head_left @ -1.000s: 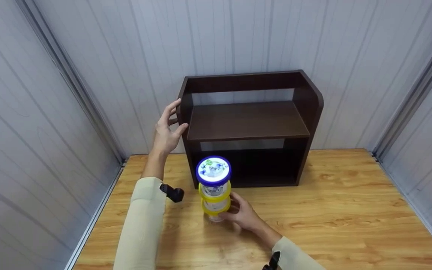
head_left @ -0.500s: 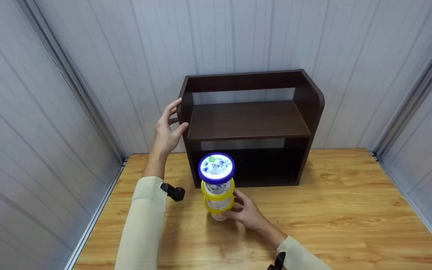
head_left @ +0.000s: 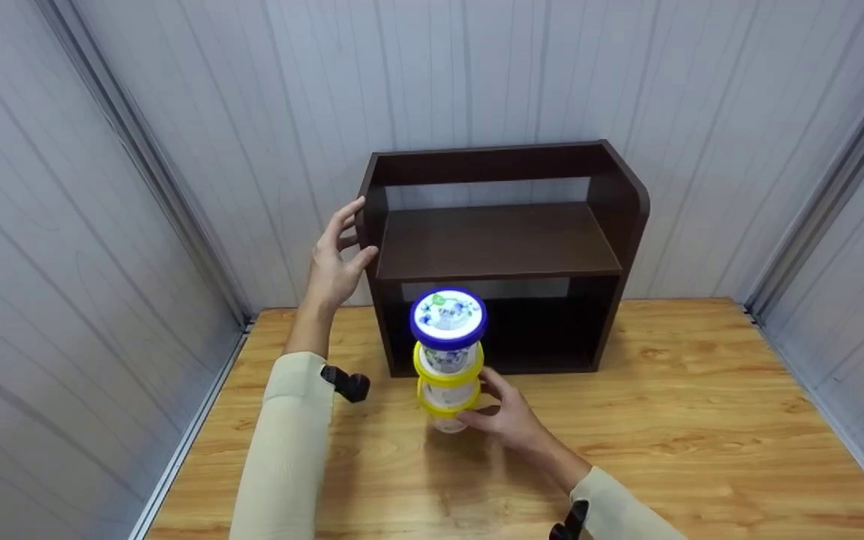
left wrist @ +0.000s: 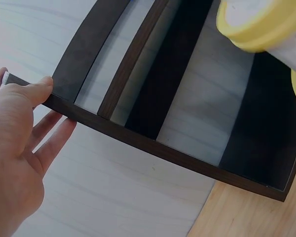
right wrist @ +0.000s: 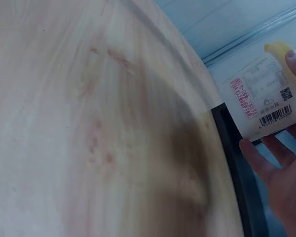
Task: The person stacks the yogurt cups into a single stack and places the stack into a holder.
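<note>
Three white plastic tubs stand in a stack: a blue-lidded tub [head_left: 448, 318] on top and two yellow-lidded tubs [head_left: 450, 394] below. My right hand [head_left: 513, 420] grips the stack low down from the right side. In the right wrist view my fingers hold the bottom tub [right wrist: 259, 94], its barcode and red print showing, raised over the table. At the far left, my left hand [head_left: 334, 266] holds the left side panel of a dark brown shelf [head_left: 499, 240]. The left wrist view shows the thumb on one face of that panel [left wrist: 153, 148] and fingers on the other.
The shelf has an upper board and an open lower compartment [head_left: 537, 337], with the tubs in front of its left part. It stands on a wood-grain table [head_left: 702, 420] against a pale panelled wall [head_left: 507, 67]. Side walls [head_left: 42, 270] enclose the table.
My right hand has carried the stack of tubs upward and to the right, closer to the shelf. The left hand stays on the shelf's side panel.
</note>
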{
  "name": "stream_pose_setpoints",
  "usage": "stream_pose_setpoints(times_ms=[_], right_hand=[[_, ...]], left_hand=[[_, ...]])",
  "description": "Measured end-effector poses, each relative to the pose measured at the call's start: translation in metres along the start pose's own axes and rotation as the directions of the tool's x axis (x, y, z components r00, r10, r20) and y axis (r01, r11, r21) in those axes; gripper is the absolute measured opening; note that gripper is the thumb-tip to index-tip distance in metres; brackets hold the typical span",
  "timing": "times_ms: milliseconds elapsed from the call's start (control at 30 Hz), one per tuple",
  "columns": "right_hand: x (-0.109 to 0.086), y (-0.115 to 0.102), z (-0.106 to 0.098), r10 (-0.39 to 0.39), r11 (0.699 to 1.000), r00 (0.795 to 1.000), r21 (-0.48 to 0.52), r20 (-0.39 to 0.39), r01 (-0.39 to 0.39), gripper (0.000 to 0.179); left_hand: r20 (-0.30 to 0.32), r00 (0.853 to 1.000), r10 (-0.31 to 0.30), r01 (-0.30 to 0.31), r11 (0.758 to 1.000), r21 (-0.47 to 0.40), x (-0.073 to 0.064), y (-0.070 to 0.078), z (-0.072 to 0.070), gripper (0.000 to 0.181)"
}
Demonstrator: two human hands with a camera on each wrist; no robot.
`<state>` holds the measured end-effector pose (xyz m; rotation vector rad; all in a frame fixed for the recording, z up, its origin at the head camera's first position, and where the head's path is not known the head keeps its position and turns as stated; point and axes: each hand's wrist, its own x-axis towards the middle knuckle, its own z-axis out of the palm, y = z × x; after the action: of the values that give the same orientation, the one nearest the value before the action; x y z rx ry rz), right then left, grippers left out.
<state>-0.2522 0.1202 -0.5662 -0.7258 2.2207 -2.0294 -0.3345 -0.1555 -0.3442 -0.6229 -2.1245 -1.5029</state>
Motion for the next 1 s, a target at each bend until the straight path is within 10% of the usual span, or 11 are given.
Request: stream_pose_setpoints(times_ms=[1000], right_hand=[[0.032,-0.099,-0.047,-0.182,0.980,0.978,-0.102,-0.105,0.172,0.058]], left_hand=[[-0.010,1.000,0.019,-0.019,1.000,-0.010,-0.001,-0.007,-0.003,0.064]])
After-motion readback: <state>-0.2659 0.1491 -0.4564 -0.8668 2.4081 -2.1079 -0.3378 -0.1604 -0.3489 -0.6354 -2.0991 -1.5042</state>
